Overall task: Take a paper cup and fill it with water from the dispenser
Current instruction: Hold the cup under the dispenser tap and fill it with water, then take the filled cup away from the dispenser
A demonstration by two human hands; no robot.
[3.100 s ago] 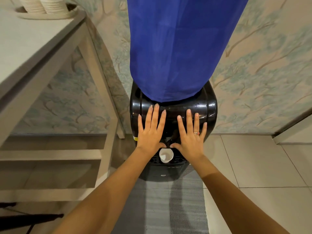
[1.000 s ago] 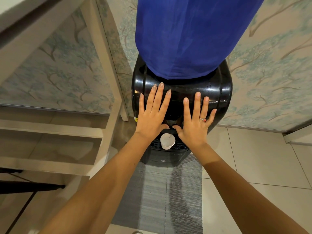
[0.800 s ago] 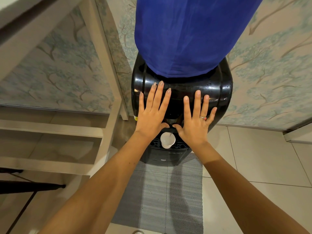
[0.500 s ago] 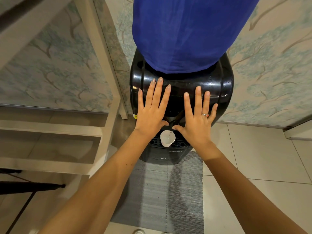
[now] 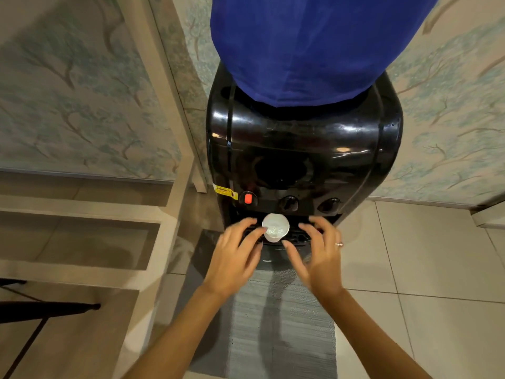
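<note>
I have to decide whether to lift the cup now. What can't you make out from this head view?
- Water level in the paper cup: glare and blur on the surface.
- Contact: the left hand and right hand flank the cup; motion blur hides any touch.
- Bottle: hidden by the blue cover, cut off by the top edge.
- Yellow label on the dispenser: too small to read.

A yellow sticker (image 5: 224, 190) with black print sits on the front left edge of the black water dispenser (image 5: 303, 149), just beside its red tap button (image 5: 248, 198); the wording is too small and blurred to read. No other text is legible.
</note>
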